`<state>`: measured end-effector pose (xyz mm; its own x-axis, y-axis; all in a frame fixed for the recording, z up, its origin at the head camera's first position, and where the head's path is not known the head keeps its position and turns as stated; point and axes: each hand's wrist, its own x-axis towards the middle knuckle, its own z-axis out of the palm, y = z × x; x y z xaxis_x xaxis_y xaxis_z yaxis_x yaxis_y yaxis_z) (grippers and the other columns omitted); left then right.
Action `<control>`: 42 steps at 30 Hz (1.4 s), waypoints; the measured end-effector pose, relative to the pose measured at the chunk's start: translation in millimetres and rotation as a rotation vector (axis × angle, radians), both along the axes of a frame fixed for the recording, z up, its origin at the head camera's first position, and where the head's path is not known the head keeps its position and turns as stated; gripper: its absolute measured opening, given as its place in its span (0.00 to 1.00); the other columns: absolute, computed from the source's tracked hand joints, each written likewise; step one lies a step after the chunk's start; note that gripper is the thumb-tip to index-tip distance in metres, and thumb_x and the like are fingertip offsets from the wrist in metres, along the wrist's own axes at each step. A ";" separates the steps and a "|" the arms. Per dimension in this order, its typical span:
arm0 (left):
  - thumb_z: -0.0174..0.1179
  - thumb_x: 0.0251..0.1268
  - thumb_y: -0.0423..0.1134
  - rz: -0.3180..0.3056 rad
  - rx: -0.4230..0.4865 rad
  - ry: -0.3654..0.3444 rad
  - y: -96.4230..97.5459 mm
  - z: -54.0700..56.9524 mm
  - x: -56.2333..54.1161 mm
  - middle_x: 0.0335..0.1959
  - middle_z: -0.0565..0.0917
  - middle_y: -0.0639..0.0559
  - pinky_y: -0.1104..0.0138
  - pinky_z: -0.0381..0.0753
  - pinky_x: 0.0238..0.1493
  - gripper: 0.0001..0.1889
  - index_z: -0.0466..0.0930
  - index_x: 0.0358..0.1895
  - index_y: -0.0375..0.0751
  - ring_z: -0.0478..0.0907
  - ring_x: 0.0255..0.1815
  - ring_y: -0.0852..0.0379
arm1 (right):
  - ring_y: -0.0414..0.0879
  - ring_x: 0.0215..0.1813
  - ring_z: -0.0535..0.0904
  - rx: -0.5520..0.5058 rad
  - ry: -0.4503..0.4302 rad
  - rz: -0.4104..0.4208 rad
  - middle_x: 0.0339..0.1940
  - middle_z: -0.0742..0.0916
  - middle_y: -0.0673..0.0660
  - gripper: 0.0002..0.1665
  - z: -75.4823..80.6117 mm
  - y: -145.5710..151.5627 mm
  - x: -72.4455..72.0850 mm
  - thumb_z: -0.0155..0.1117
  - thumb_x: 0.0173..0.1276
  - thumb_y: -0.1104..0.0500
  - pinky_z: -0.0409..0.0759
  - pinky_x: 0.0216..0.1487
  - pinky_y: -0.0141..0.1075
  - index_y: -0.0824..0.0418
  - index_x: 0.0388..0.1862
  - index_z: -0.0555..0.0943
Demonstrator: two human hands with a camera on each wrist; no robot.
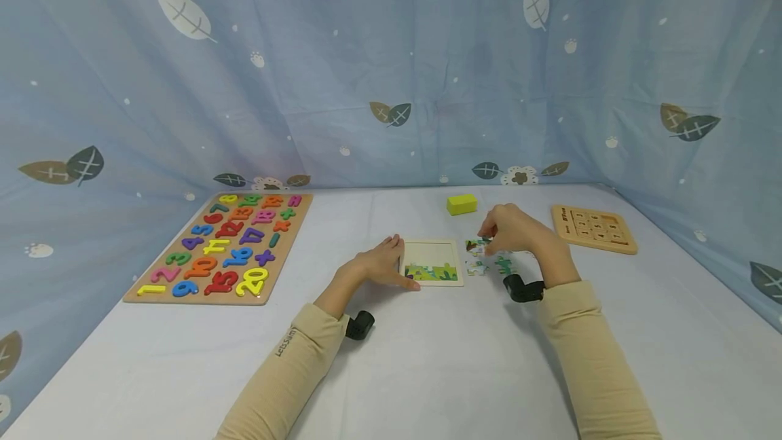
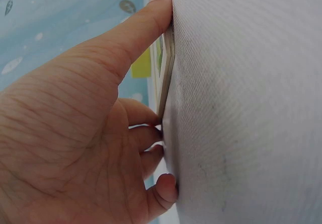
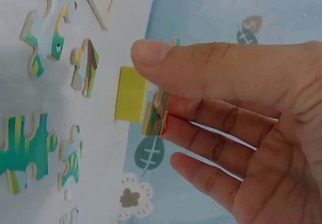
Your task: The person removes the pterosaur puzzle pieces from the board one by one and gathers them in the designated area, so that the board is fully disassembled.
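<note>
Two hands reached over the white table (image 1: 427, 358). The left hand (image 1: 380, 265) was spread, fingers relaxed, round the near-left corner of the frame (image 1: 430, 252), its thumb against the near edge and its other fingers beside the left edge. The frame lay flat between the hands, a strip of green picture along its near side. The right hand (image 1: 516, 228) was closed on a puzzle piece (image 3: 157, 117), pinched between thumb and fingers above the loose pieces (image 1: 505, 265), which lay just right of the frame. Beyond sat a yellow block (image 1: 461, 205); well to the left, a number board (image 1: 283, 243).
</note>
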<state>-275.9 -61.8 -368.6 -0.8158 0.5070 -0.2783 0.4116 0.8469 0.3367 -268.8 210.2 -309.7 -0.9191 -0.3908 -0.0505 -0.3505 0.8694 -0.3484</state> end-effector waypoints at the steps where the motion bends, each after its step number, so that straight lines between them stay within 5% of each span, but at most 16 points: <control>1: 0.61 0.58 0.63 0.002 0.000 0.001 0.2 -0.1 0.1 0.79 0.40 0.43 0.45 0.49 0.74 0.56 0.39 0.77 0.35 0.37 0.80 0.48 | 0.47 0.37 0.77 -0.001 -0.002 -0.003 0.37 0.86 0.59 0.16 -0.1 1.5 -0.2 0.73 0.53 0.65 0.78 0.38 0.38 0.68 0.42 0.86; 22: 0.63 0.57 0.63 0.007 0.028 -0.003 -0.4 -2.4 -1.0 0.79 0.40 0.42 0.46 0.48 0.75 0.57 0.39 0.77 0.35 0.37 0.80 0.48 | 0.50 0.38 0.79 -0.014 -0.021 -0.060 0.38 0.86 0.63 0.18 1.0 25.4 4.1 0.73 0.50 0.68 0.80 0.39 0.43 0.70 0.42 0.86; 34: 0.63 0.57 0.62 0.006 0.032 0.002 0.3 -2.3 -0.6 0.79 0.41 0.41 0.48 0.48 0.76 0.57 0.40 0.77 0.33 0.38 0.80 0.47 | 0.43 0.25 0.75 -0.017 -0.087 -0.086 0.35 0.88 0.64 0.18 3.7 37.4 8.2 0.71 0.47 0.69 0.75 0.26 0.36 0.71 0.40 0.86; 42: 0.63 0.57 0.62 0.006 0.033 0.003 0.2 -3.4 -1.6 0.79 0.41 0.41 0.47 0.49 0.75 0.57 0.40 0.77 0.34 0.38 0.80 0.47 | 0.44 0.29 0.80 -0.005 -0.108 -0.099 0.38 0.88 0.66 0.20 0.5 47.4 6.9 0.72 0.46 0.68 0.80 0.32 0.40 0.72 0.42 0.85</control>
